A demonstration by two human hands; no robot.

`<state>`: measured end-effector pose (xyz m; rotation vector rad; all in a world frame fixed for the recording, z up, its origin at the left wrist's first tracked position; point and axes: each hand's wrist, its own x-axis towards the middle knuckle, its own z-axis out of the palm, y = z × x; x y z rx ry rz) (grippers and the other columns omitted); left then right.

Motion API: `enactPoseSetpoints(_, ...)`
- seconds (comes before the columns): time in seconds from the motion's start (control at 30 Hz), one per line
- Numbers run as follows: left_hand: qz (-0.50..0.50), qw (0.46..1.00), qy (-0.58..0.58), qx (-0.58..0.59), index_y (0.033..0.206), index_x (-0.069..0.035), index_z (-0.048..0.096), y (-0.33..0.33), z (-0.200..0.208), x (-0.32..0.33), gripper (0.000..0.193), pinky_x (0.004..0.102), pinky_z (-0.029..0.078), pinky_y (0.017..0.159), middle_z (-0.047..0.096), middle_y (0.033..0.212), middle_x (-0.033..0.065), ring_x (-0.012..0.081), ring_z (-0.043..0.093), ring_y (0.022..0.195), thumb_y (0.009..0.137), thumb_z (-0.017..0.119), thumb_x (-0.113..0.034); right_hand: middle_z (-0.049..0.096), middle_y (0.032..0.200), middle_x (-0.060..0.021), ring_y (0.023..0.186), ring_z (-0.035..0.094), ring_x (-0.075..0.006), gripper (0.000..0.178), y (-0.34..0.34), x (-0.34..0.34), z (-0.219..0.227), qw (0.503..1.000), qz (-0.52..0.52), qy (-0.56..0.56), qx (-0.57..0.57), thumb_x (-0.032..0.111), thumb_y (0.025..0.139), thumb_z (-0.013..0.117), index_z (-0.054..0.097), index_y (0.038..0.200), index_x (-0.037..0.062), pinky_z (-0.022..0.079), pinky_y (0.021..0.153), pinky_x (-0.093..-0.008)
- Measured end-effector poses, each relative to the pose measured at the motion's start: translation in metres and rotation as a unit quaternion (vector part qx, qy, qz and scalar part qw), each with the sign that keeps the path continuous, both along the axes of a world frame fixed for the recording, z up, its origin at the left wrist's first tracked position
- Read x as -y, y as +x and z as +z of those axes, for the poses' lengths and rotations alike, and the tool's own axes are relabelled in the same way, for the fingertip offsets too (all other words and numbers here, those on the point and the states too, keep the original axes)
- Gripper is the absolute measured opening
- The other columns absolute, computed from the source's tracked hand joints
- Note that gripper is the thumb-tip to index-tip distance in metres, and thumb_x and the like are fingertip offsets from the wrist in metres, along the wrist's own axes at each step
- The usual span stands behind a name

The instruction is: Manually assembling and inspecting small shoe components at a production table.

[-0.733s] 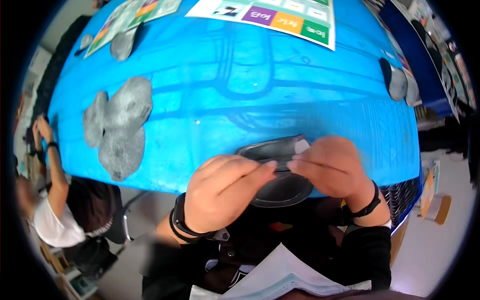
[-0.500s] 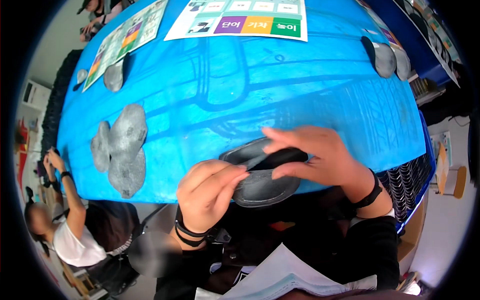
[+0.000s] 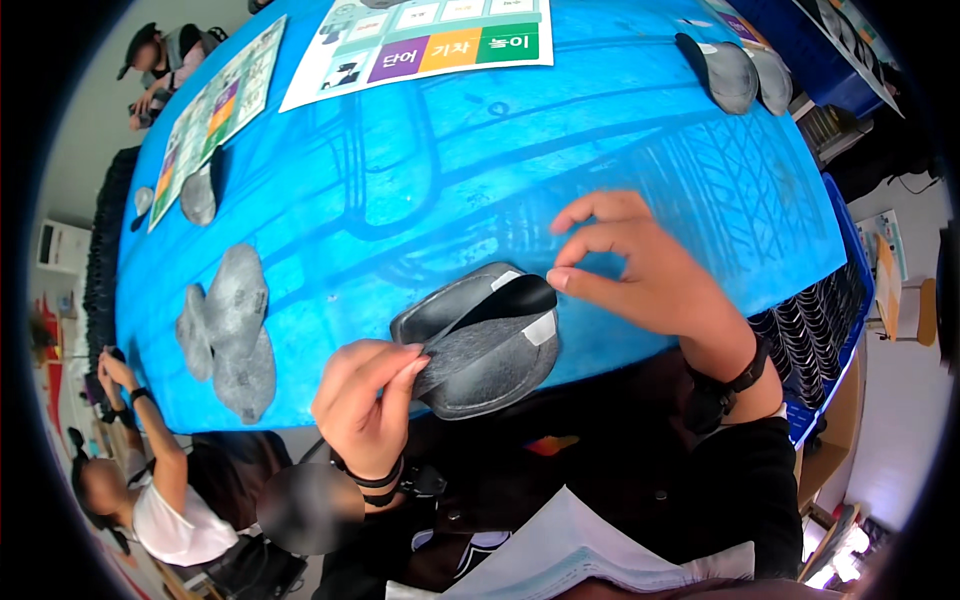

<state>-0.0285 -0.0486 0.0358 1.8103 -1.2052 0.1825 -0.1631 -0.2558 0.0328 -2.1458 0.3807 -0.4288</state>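
Near the table's front edge lies a pair of black insole-like pads (image 3: pixel 450 305), side by side, with white tabs at their right ends. Across them stretches a narrow dark grey insole-like pad (image 3: pixel 465 350), its right end curling up. My left hand (image 3: pixel 365 400) is closed, thumb and fingers pinching this grey pad's left end. Just beyond its curled right end is my right hand (image 3: pixel 640 260), with fingers bent and apart and nothing visible between them. The thumb tip is very near the curled end; whether it touches I cannot tell.
Several grey oval pads (image 3: pixel 235 320) overlap at the left of the blue-covered table (image 3: pixel 600 130). More pads (image 3: pixel 730 75) lie far right, beside a blue crate (image 3: pixel 850 60). Printed sheets (image 3: pixel 430 50) lie at the back. Another person (image 3: pixel 170 470) works at the left.
My right hand has moved away from the pads, its fingers now off them. My left hand still pinches the grey pad, more of which shows. The whole view has shifted and turned slightly.
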Motion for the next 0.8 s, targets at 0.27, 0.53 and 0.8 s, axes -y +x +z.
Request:
enactPoseSetpoints(0.27,-0.011,1.000,0.013,0.006,0.073,-0.001,0.060,-0.001,0.000,-0.004,0.016,0.0266,0.042,0.056,0.057,0.068,0.0083,0.0203,0.054,0.062,0.060,0.067,0.005,0.052,0.100,-0.0045,0.099,0.040,-0.0226,0.007,-0.002,0.007,-0.005,0.997,0.055,0.058,-0.019,0.014,0.069,0.066,0.061,0.072,0.0091,0.031,0.086,-0.0342)
enactPoseSetpoints(0.53,-0.051,0.998,0.022,0.012,0.075,-0.002,0.059,0.004,0.003,-0.003,0.020,0.0266,0.042,0.055,0.058,0.071,0.0072,0.0207,0.055,0.062,0.058,0.069,0.002,0.048,0.105,-0.0031,0.102,0.035,-0.0256,0.008,-0.002,0.009,0.000,0.994,0.062,0.062,-0.069,0.018,0.069,0.067,0.063,0.071,0.0110,0.038,0.079,-0.0316)
enactPoseSetpoints(0.8,-0.131,0.990,0.046,0.009,0.075,-0.003,0.059,0.011,0.012,-0.004,0.023,0.0270,0.043,0.052,0.058,0.071,0.0057,0.0201,0.056,0.060,0.056,0.071,0.001,0.046,0.107,-0.0052,0.104,0.032,-0.0297,0.006,0.000,0.008,0.004,0.993,0.053,0.060,-0.083,0.010,0.064,0.065,0.059,0.066,0.0105,0.038,0.077,-0.0338)
